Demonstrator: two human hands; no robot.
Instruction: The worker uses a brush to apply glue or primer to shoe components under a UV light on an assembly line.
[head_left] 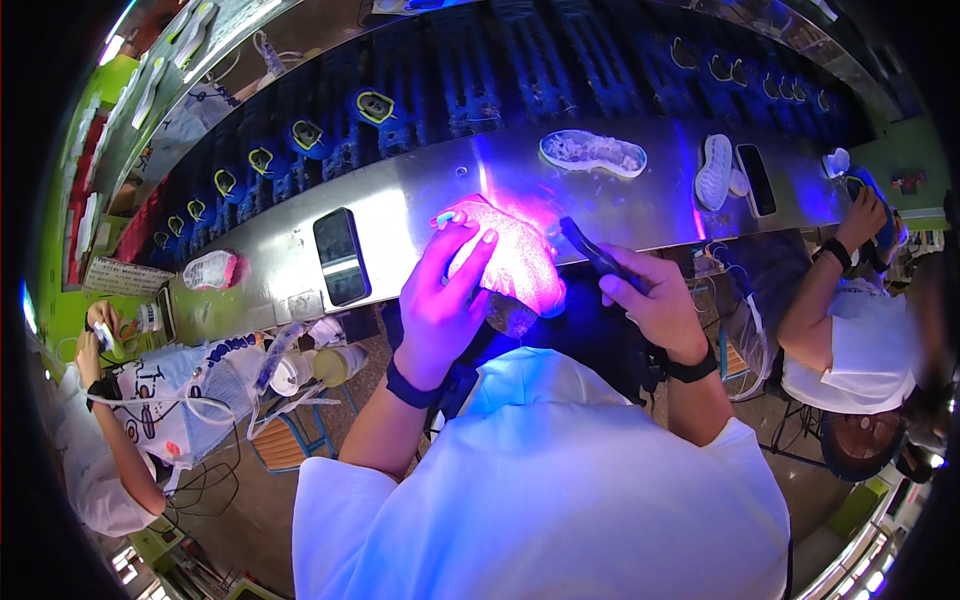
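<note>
My left hand [443, 278] grips a shoe upper [522, 262] over the near edge of the metal bench, fingers closed over its left side. Bright pink-violet light washes out the upper's colour and detail. To the right, my right hand [658, 305] is wrapped round the handle of a slim black tool [596, 256]. The tool's tip points up and left toward the upper, and a small gap shows between them; its exact kind is unclear. Beyond my hands, a pale shoe sole [592, 153] lies on the bench.
The metal bench [405, 215] carries a black phone [342, 258], another sole [713, 172] and a second phone [756, 180]. Behind it, a dark rack [480, 75] holds several shoe uppers with yellow-green collars. Co-workers' arms [825, 280] show at right and left.
</note>
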